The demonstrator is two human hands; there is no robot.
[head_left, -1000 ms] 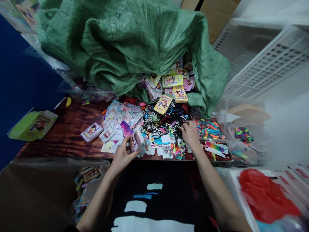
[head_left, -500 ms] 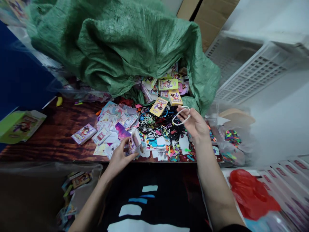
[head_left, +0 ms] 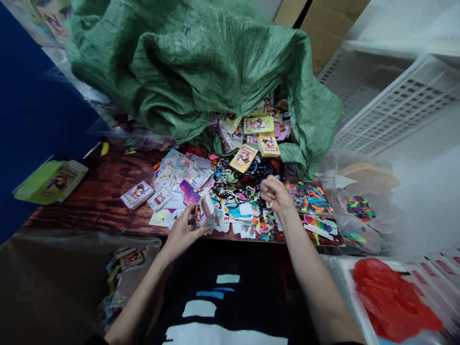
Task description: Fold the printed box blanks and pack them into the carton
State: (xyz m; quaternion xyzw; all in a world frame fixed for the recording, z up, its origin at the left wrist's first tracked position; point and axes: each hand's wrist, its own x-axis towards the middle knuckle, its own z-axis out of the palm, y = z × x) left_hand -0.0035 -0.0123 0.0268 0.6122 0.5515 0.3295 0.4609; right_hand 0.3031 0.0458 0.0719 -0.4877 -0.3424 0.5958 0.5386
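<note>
My left hand [head_left: 181,232] grips a small open card pack [head_left: 205,214] at the near edge of a dark wooden table [head_left: 104,191]. My right hand [head_left: 275,192] is curled into a loose fist over a tangle of coloured rings and bands [head_left: 244,182], with a white ring just showing under its fingers. A spread of small picture cards [head_left: 176,184] lies left of the tangle. Yellow and pink card boxes [head_left: 257,136] spill from a big green woven sack [head_left: 201,67] behind.
A lime green box [head_left: 50,179] lies at the table's far left. A clear bag of coloured pieces [head_left: 359,211] sits right, white plastic baskets [head_left: 388,96] beyond it. A red bag [head_left: 391,297] rests lower right; a plastic-lined bin with cards [head_left: 122,268] stands lower left.
My right hand lifted a white ring up from the pile, then came back down and closed over the tangle. My left hand kept its hold on the card pack.
</note>
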